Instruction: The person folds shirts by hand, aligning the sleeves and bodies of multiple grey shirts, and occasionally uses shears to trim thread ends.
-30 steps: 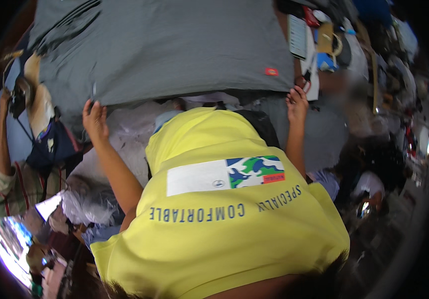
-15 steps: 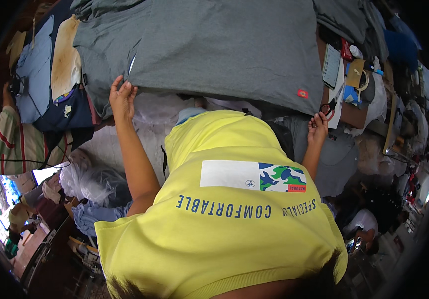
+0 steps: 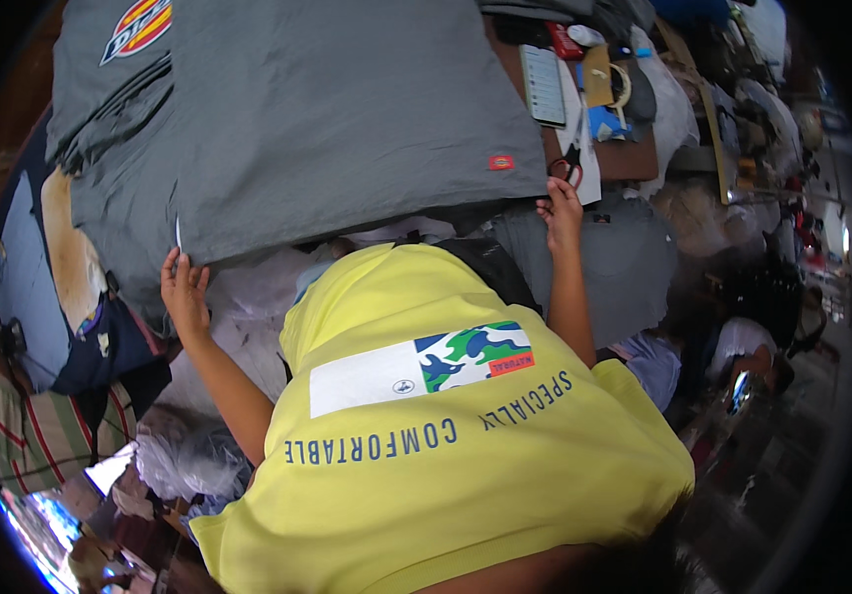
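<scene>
A grey T-shirt (image 3: 347, 129) lies spread out in front of me, its hem toward my body. It has a colourful chest print (image 3: 137, 30) at the upper left and a small red label (image 3: 501, 162) near the right end of the hem. My left hand (image 3: 189, 300) pinches the hem's left end, beside a thin white sliver (image 3: 178, 235) whose kind I cannot make out. At the right corner, my right hand (image 3: 563, 215) grips the hem between thumb and fingers. Scissors with dark and red handles (image 3: 567, 170) lie just beyond that hand.
A phone (image 3: 543, 87) with its screen lit, a tape roll (image 3: 620, 87) and papers lie at the right. Grey cloth (image 3: 609, 262) sits below my right hand. Clear plastic bags (image 3: 189, 457) and a person in striped clothing (image 3: 55, 436) are at the left.
The view has turned, bringing the shirt's chest print into sight at the upper left. Both hands stay at the hem's two ends.
</scene>
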{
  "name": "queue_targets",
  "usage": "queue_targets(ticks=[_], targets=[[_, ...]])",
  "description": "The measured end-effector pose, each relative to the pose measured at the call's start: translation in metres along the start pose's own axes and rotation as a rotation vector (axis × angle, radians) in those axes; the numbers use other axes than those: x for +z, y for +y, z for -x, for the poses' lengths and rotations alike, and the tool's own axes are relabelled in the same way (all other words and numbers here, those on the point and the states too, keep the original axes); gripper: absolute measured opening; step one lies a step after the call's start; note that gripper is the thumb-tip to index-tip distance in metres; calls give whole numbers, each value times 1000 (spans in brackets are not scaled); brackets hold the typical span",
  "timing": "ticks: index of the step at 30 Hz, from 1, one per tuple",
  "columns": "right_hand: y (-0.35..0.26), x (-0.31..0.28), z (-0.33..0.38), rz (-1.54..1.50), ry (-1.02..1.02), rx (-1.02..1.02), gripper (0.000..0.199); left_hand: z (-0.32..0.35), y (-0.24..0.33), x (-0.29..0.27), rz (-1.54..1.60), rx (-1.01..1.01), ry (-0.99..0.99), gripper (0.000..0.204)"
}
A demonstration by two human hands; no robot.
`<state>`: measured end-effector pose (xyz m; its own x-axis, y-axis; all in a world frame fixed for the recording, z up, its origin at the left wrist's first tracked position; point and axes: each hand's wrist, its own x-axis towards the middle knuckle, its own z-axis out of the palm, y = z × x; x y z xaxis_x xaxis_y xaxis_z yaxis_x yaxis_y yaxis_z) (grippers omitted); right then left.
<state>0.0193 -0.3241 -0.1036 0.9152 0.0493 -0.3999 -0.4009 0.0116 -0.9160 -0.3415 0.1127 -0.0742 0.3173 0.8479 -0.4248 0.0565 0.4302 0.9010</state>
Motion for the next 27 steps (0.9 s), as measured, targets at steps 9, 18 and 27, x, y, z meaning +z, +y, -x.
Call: queue_targets(ticks=[9,18,27], targets=[[-25,0,1,227,-180,-147,36,-3,14,-5,20,84,-123,37],[-2,-59,-5,1068,-494,65,28,-31,-73,-116,-986,-73,-139,9],[-51,116,-62,953,-344,-592,37,-99,20,85,-1302,608,177,45]])
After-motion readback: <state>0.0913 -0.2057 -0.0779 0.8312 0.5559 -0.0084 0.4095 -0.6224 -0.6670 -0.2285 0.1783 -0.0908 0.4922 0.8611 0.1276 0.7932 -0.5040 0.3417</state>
